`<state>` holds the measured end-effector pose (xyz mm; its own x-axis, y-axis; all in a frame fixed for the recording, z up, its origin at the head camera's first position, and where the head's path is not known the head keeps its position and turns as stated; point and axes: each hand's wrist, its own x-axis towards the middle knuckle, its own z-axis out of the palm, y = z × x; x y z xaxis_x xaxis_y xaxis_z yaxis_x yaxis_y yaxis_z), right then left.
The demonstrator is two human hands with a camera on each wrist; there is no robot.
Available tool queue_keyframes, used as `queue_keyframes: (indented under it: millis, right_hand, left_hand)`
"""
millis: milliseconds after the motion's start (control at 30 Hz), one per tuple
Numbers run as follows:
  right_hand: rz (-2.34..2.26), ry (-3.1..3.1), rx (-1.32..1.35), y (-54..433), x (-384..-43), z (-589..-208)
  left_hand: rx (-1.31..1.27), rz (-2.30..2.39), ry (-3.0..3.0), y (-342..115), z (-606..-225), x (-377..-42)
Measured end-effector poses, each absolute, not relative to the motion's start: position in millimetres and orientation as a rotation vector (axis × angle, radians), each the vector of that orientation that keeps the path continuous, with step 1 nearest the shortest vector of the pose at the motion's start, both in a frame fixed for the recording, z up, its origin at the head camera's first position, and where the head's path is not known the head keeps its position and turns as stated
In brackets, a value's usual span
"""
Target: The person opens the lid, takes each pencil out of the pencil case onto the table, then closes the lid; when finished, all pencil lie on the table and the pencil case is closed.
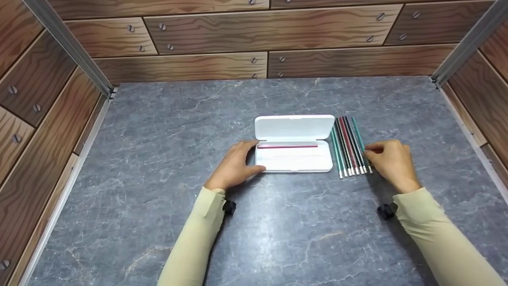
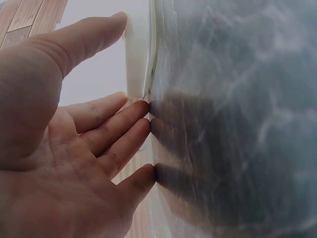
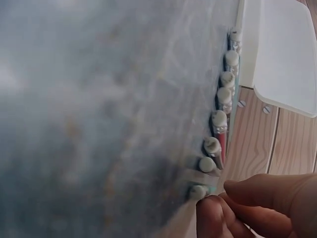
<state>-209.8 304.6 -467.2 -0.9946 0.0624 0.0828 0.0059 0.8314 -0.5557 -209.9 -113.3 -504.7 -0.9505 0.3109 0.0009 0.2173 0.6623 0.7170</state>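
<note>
A white pencil case (image 1: 293, 163) lies with its lid (image 1: 294, 127) raised, a red pencil (image 1: 287, 146) along the back of its tray. My left hand (image 1: 235, 165) spans the case's left end, thumb at the front corner and fingers by the hinge side. In the left wrist view the fingers (image 2: 119, 126) are nearly straight, their tips down at the tabletop. Right of the case, my right hand (image 1: 391, 159) pinches a green pencil (image 1: 358, 131) between thumb and fingertips. This pencil lies slightly apart from the others, its white eraser (image 3: 199, 192) showing in the right wrist view.
Several green, black and red pencils (image 1: 344, 139) lie side by side right of the case, eraser ends toward me. The grey marbled tabletop (image 1: 158, 127) is bounded by wood-patterned walls (image 1: 206, 65) with metal posts at the corners.
</note>
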Motion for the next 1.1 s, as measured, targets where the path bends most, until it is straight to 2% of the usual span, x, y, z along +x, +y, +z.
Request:
queue_keyframes:
  millis: [333, 800, 933, 1100]
  right_hand:
    - [0.851, -2.898, -0.002, 304, -219, -463]
    - [0.861, -2.975, 0.004, 304, -223, -469]
    - [0.868, -2.947, -0.010, 302, -224, -467]
    - [0.880, -2.823, 0.133, 285, -225, -461]
  left_hand:
    - [0.385, 1.149, 2.712, -109, -482, -199]
    - [0.424, 1.177, 2.738, -114, -502, -209]
    - [0.402, 1.182, 2.711, -113, -497, -207]
    - [0.411, 1.169, 2.713, -113, -496, -207]
